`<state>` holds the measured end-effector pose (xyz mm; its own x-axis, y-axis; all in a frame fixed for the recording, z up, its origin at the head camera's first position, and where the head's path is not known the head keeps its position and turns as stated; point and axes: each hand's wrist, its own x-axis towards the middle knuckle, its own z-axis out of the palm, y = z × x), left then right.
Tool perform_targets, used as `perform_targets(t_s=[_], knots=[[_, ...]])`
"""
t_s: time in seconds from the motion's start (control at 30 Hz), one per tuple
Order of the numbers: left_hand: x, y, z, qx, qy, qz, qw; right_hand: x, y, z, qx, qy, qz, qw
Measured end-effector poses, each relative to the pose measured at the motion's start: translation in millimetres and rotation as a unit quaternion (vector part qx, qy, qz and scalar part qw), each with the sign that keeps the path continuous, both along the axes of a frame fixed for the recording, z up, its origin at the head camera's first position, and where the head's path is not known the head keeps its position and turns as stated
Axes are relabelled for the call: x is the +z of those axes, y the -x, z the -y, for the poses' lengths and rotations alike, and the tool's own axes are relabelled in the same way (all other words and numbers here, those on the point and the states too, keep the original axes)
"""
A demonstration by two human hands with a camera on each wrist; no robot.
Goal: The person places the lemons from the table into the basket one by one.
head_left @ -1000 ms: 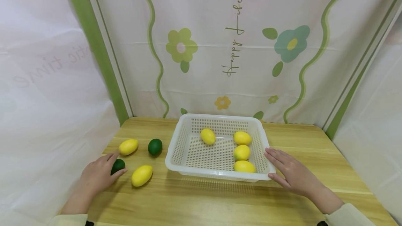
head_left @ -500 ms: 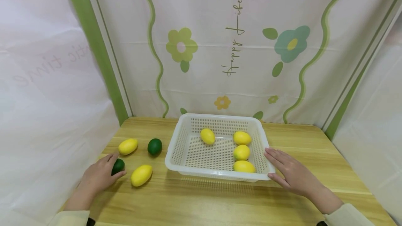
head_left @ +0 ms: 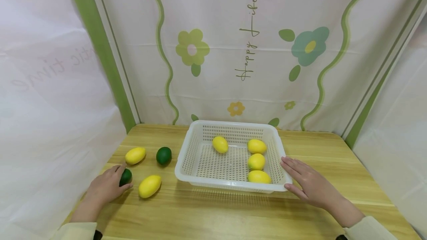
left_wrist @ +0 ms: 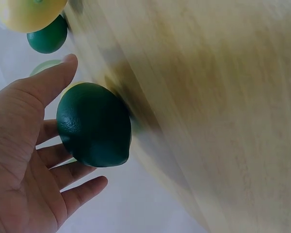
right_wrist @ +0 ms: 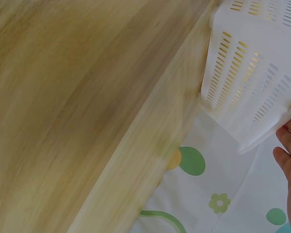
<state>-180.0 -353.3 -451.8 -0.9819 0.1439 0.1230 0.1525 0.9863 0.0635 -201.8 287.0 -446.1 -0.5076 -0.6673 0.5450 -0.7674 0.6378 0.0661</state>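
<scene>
My left hand [head_left: 106, 185] is around a dark green lime [head_left: 125, 177] at the left of the table. In the left wrist view the lime [left_wrist: 93, 125] covers part of the fingers behind it, and the thumb [left_wrist: 63, 73] stands apart from it. My right hand [head_left: 308, 183] rests its nearly straight fingers at the right rim of the white plastic basket [head_left: 227, 185]. A yellow lemon [head_left: 135, 155] lies beyond the left hand, another lemon [head_left: 150, 186] to its right. A second lime [head_left: 164, 155] is nearer the basket.
Inside the basket, one lemon [head_left: 220, 145] lies toward the back left. Three more sit in a row along the right, the middle lemon [head_left: 256, 162] between the others. Patterned cloth [head_left: 217, 47] hangs behind the wooden table [head_left: 220, 219] and at both sides.
My left hand has shifted very slightly, its thumb drawing a little lower and closer beside the lime. The right hand, basket and fruit stay where they were.
</scene>
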Motion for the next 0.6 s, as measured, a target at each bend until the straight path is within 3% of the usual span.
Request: perform_targets(t_s=[0.6], knots=[[-7.9, 2.6, 0.8, -0.003, -0.013, 0.001, 0.9999, -0.3, 0.3, 0.2, 0.005, 0.006, -0.002, 1.0000]])
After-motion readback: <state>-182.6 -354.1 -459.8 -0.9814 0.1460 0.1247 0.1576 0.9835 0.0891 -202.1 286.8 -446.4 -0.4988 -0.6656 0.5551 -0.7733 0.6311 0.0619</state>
